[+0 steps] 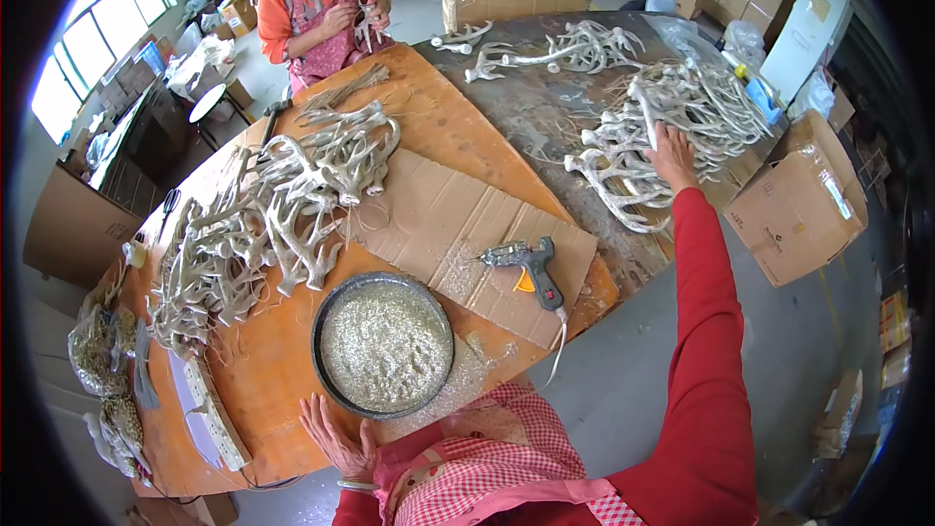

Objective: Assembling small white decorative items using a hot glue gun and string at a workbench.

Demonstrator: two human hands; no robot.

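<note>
Right hand [672,158] on antler pile [672,107] – left hand [336,440] beside glitter pan [383,343]

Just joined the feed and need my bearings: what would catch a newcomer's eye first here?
Pale antler-shaped pieces: one heap on the table's left, another far right, where the right hand reaches onto it. A round tray of glitter sits near the front edge beside the left hand, with a glue gun on cardboard mid-table.

Matt, silvery-grey, rough-looking antler pieces [682,107] are touched by the right hand [672,156]. Smooth orange-brown wood is seen on the table [263,380], under the left hand [336,438]. Grainy, sparkling glitter fills the dark-rimmed round pan [383,344]. Matt brown corrugated cardboard [438,224] carries a plastic glue gun [526,268].
</note>
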